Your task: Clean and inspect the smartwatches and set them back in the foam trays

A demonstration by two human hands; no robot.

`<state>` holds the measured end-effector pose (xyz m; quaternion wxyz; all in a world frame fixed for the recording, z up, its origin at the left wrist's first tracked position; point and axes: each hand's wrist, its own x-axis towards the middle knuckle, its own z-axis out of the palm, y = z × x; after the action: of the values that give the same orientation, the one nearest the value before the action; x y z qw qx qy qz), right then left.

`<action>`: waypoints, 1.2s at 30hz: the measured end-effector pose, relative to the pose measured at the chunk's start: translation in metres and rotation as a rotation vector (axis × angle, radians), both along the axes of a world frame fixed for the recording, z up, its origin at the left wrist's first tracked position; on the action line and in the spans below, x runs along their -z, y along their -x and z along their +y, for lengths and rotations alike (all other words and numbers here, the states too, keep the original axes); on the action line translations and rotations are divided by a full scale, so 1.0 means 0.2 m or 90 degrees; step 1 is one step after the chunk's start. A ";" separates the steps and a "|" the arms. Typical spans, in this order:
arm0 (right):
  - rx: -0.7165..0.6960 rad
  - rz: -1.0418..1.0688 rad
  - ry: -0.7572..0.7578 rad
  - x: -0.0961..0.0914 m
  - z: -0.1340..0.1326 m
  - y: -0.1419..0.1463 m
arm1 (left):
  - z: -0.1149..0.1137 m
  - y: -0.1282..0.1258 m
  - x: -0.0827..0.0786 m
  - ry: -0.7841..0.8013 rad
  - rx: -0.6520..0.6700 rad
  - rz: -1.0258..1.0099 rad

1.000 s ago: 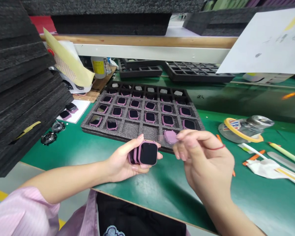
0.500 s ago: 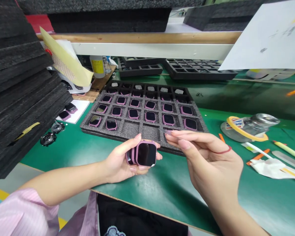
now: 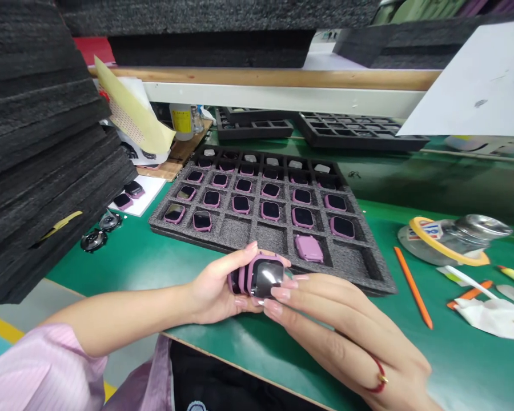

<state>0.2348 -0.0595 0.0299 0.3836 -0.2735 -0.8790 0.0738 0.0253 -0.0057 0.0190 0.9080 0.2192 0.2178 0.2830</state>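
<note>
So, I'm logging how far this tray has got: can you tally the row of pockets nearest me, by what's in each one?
Screen-up watches with pink frames: 2
Pink watch lying back up: 1
Empty foam pockets: 3
Total pockets in that row of the foam tray: 6

watch cases [image 3: 309,248]: pink | foam tray [image 3: 188,238]: charcoal | bench mat [image 3: 475,371]: green | sleeve [image 3: 34,365]: pink-striped

Two hands [image 3: 346,337], three trays [image 3: 163,225], two round parts [image 3: 93,241]
</note>
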 end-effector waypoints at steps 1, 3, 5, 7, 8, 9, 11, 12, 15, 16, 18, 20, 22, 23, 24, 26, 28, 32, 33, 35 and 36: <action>-0.001 -0.009 -0.005 0.01 0.00 0.00 | 0.00 0.00 0.01 0.002 -0.001 -0.001; -0.007 -0.017 -0.013 0.02 0.00 0.00 | 0.00 0.00 0.02 0.005 0.002 -0.005; -0.006 -0.011 -0.011 0.03 0.01 0.01 | 0.00 0.00 0.02 0.009 0.004 -0.006; 0.000 0.004 -0.005 0.03 0.02 0.02 | 0.00 0.00 0.02 0.012 0.009 -0.008; 0.004 0.013 -0.006 0.03 0.03 0.03 | 0.00 0.00 0.02 0.011 0.010 -0.008; 0.010 0.022 -0.016 0.03 0.04 0.04 | 0.00 0.00 0.02 0.009 0.008 -0.006; 0.029 0.037 -0.065 0.02 0.06 0.06 | -0.01 0.00 0.01 -0.005 -0.001 0.002; 0.044 0.042 -0.094 0.02 0.07 0.08 | -0.01 0.00 0.01 -0.020 -0.003 0.008; 0.105 0.065 -0.114 0.01 0.08 0.13 | -0.02 -0.01 0.00 -0.093 0.004 0.026; 0.124 0.071 -0.085 0.02 0.08 0.15 | -0.02 -0.02 0.00 -0.119 0.004 0.035; 0.154 0.091 -0.010 0.03 0.07 0.17 | -0.02 -0.02 0.01 -0.154 -0.011 0.056; 0.158 0.119 0.061 0.04 0.07 0.18 | -0.02 -0.03 0.01 -0.156 -0.017 0.071; 0.145 0.155 0.101 0.04 0.07 0.17 | -0.02 -0.03 0.01 -0.130 -0.008 0.073; 0.139 0.168 0.111 0.04 0.07 0.16 | -0.02 -0.02 0.01 -0.115 -0.001 0.068; 0.134 0.173 0.117 0.03 0.07 0.16 | -0.01 -0.02 0.01 -0.101 0.002 0.064; 0.128 0.172 0.117 0.03 0.08 0.14 | -0.01 -0.02 0.00 -0.082 -0.003 0.055; 0.131 0.161 0.109 0.02 0.08 0.14 | -0.01 -0.01 -0.01 -0.072 -0.002 0.044; 0.138 0.139 0.090 0.02 0.08 0.13 | -0.01 -0.01 -0.02 -0.061 0.018 0.020; 0.136 0.134 0.088 0.02 0.08 0.13 | -0.01 -0.01 -0.02 -0.055 0.016 0.017; 0.127 0.115 0.079 0.03 0.08 0.13 | -0.01 -0.01 -0.02 -0.044 0.007 0.019; 0.121 0.103 0.073 0.03 0.09 0.14 | -0.01 -0.01 -0.02 -0.040 0.003 0.025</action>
<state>0.2078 -0.0422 0.0235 0.4423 -0.3703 -0.8095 0.1094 0.0281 -0.0077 0.0225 0.8969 0.2535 0.2259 0.2833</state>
